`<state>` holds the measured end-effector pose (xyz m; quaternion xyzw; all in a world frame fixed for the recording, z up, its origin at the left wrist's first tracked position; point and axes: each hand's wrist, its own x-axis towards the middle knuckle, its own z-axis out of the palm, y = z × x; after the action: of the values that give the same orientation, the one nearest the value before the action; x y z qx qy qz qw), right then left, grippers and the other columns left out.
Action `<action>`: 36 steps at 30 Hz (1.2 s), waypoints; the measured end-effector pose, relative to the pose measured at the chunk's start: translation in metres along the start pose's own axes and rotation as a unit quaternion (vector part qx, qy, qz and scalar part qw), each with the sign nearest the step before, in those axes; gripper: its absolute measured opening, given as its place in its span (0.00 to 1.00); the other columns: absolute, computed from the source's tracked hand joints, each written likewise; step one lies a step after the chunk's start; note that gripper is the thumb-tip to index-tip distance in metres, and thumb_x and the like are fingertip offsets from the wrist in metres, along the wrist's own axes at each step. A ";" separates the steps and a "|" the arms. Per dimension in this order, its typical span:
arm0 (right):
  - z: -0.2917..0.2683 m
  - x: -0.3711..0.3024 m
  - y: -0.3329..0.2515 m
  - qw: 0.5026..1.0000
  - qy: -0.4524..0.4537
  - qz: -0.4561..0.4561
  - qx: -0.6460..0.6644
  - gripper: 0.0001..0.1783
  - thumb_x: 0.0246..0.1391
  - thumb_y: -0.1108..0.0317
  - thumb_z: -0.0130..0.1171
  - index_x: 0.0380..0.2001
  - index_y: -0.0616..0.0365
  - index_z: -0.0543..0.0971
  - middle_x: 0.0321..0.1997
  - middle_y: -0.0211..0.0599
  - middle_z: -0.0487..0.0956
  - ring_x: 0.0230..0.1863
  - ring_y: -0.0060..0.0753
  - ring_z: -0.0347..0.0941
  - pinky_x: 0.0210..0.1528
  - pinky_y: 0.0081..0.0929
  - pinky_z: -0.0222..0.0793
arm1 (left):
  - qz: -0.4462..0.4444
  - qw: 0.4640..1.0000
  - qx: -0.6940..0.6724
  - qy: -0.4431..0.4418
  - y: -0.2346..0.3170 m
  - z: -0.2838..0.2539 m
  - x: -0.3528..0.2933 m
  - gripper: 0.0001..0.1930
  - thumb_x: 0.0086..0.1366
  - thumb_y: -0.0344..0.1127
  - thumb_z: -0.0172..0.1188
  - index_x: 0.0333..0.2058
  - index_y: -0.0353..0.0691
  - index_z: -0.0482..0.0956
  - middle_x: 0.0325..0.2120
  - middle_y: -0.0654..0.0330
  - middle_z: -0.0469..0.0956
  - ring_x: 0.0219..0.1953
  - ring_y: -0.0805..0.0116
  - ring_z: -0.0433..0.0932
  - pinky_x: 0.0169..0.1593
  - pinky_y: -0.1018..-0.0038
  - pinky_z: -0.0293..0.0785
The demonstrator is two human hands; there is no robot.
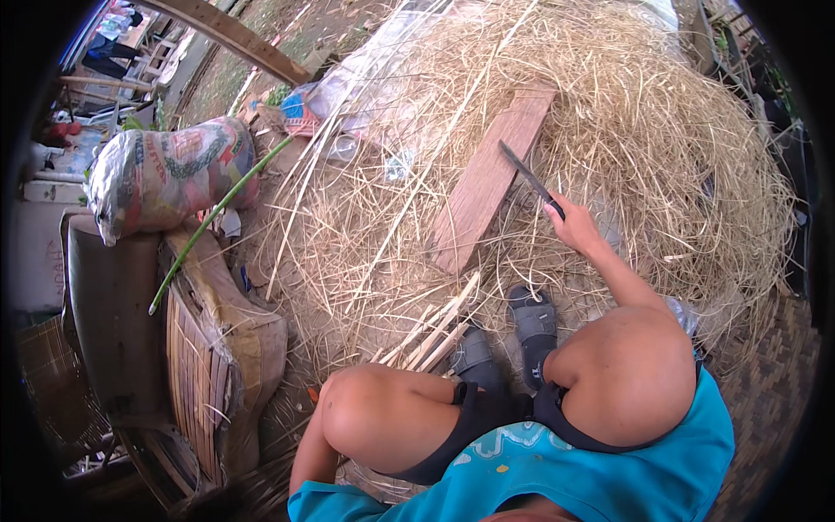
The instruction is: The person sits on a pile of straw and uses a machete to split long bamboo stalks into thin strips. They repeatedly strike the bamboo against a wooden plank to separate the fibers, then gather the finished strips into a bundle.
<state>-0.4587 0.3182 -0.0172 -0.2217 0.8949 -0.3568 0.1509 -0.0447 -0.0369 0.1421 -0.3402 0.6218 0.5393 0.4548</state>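
Note:
My right hand [574, 228] is closed around the handle of a long dark knife [525, 170], its blade slanting up and left. The knife's tip lies over the edge of a reddish-brown wooden board [489, 187]; I cannot tell whether it touches. The board rests at a slant on a heap of pale, thin shavings [661, 130]. My left forearm [311, 457] runs down beside my left knee, and its hand is hidden. Pale split strips [432, 335] lie in a bundle on the ground by my left foot.
At left, a worn armchair [222, 348] bears a stuffed sack [174, 174]. A green stalk [217, 211] leans across them. Long pale strips [435, 161] stretch over the ground ahead. A wooden beam [230, 36] crosses the upper left, and woven matting [765, 383] lies at right.

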 end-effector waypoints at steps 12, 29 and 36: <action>0.043 -0.029 0.028 0.998 0.053 -0.042 0.013 0.28 0.67 0.53 0.56 0.66 0.48 0.70 0.49 0.58 0.82 0.49 0.64 0.80 0.50 0.50 0.76 | 0.089 0.805 0.532 0.249 0.173 -0.163 0.132 0.16 0.67 0.39 0.54 0.48 0.41 0.85 0.44 0.46 0.85 0.46 0.45 0.84 0.56 0.53 0.79; 0.039 -0.039 0.036 0.998 0.056 -0.021 -0.008 0.30 0.66 0.50 0.57 0.67 0.48 0.69 0.51 0.56 0.81 0.47 0.63 0.79 0.49 0.51 0.76 | 0.287 0.702 0.258 0.599 0.237 -0.153 0.171 0.16 0.71 0.42 0.59 0.48 0.36 0.74 0.34 0.45 0.83 0.38 0.44 0.83 0.42 0.53 0.76; 0.041 -0.035 0.027 0.999 0.037 -0.027 0.017 0.32 0.67 0.48 0.55 0.69 0.49 0.68 0.52 0.56 0.81 0.50 0.63 0.79 0.53 0.50 0.74 | 0.192 0.834 0.205 0.474 0.160 -0.210 0.107 0.17 0.71 0.46 0.59 0.38 0.35 0.82 0.29 0.47 0.84 0.37 0.48 0.83 0.42 0.55 0.75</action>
<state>-0.4189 0.3300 -0.0612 -0.2296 0.8874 -0.3837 0.1122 -0.2708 -0.2055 0.1017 -0.3267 0.9104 0.2488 0.0507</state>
